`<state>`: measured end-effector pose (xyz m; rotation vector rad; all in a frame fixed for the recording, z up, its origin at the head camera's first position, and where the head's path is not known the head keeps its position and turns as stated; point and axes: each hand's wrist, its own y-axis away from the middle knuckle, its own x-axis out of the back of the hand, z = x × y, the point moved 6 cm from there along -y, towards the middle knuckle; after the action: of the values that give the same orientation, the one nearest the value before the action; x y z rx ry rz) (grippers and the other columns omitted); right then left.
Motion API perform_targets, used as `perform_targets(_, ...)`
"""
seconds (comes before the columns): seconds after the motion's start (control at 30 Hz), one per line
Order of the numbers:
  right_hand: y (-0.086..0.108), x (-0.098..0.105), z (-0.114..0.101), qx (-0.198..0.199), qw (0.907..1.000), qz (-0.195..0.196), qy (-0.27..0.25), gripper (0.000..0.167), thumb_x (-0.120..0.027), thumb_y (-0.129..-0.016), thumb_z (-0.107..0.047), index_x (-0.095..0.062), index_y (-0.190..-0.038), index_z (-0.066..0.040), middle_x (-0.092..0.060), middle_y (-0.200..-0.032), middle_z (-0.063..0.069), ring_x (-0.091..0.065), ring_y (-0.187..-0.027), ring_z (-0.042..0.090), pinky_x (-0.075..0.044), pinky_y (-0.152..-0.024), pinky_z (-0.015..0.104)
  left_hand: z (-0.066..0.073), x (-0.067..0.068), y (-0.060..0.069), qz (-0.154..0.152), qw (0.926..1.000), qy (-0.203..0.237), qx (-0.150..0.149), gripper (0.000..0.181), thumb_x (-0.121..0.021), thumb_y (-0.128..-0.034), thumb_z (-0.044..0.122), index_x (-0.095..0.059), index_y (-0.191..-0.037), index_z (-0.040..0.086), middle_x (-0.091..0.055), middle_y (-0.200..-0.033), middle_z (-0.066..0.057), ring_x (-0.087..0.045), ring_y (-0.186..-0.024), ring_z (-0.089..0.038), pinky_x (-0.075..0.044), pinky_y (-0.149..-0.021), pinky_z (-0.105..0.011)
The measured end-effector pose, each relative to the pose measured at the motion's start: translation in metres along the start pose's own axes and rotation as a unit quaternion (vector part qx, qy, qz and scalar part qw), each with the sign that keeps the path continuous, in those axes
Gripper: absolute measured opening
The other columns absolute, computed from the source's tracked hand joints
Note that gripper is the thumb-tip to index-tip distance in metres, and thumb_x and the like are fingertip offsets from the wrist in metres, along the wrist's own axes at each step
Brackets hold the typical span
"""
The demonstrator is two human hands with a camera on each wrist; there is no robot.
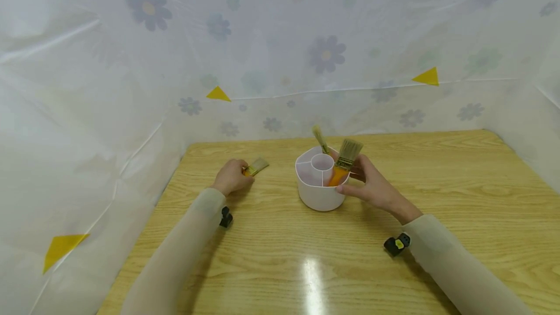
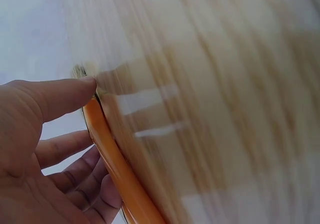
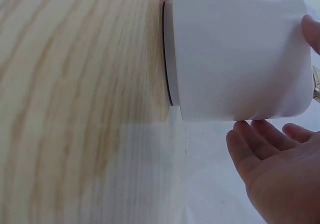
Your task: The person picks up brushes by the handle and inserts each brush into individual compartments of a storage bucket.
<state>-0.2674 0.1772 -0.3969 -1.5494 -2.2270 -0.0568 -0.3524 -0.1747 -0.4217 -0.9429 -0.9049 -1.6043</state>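
Note:
My left hand pinches a flat paintbrush low over the table's left side, its bristles towards the right. In the left wrist view the thumb lies at the metal band, and the fingers are behind the orange handle. A white round divided organizer stands upright at mid-table. My right hand grips its right side, thumb at the front near the rim and fingers farther round; fingertips touch the wall in the right wrist view. Inside lean a wide orange-handled paintbrush and a narrower paintbrush at the back.
The wood-grain table meets a white flowered curtain at its back edge, and plastic sheeting hangs along the left. Yellow triangles mark the curtain. Small black devices sit at both wrists.

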Motion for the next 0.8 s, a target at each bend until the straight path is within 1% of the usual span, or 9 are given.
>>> perform_targets(0.17, 0.0003, -0.0003, -0.0006, -0.008, 1.0, -0.001, 0.001, 0.077, -0.074, -0.084, -0.017, -0.025, -0.142, -0.008, -0.039, -0.138, 0.016, -0.038, -0.13, 0.037, -0.027, -0.107, 0.058, 0.0017, 0.0004, -0.0007, 0.006, 0.9999, -0.01, 0.0, 0.049, -0.071, -0.0855, 0.025, -0.059, -0.124, -0.002, -0.057, -0.117, -0.017, -0.056, -0.095, -0.026, -0.048, -0.079, -0.041)
perform_targets(0.4, 0.0006, -0.001, -0.0018, -0.013, 0.9999, -0.003, -0.004, 0.076, -0.075, -0.083, -0.018, -0.027, -0.141, -0.006, -0.038, -0.138, 0.017, -0.037, -0.131, 0.037, -0.026, -0.107, 0.058, 0.0015, -0.0012, -0.002, 0.011, 0.9998, -0.017, 0.002, 0.045, -0.07, -0.0865, 0.024, -0.06, -0.122, -0.001, -0.057, -0.113, -0.016, -0.055, -0.091, -0.024, -0.048, -0.075, -0.04)
perform_targets(0.6, 0.0003, -0.001, -0.0004, -0.014, 0.9999, -0.004, -0.004, 0.077, -0.075, -0.083, -0.018, -0.027, -0.143, -0.007, -0.038, -0.14, 0.017, -0.037, -0.131, 0.038, -0.026, -0.107, 0.058, 0.0007, -0.0014, -0.0025, 0.011, 0.9998, -0.013, 0.002, 0.045, -0.07, -0.0865, 0.024, -0.06, -0.122, -0.001, -0.057, -0.112, -0.015, -0.055, -0.09, -0.024, -0.048, -0.075, -0.04)
perform_targets(0.8, -0.0002, -0.0017, 0.0017, -0.023, 0.9997, -0.008, 0.0, 0.082, -0.074, -0.084, -0.021, -0.024, -0.147, -0.009, -0.032, -0.145, 0.016, -0.036, -0.132, 0.041, -0.027, -0.105, 0.06, 0.0002, -0.0013, -0.0022, 0.012, 0.9998, -0.014, 0.003, 0.045, -0.07, -0.0866, 0.024, -0.06, -0.122, -0.001, -0.057, -0.113, -0.015, -0.055, -0.092, -0.025, -0.048, -0.076, -0.041)
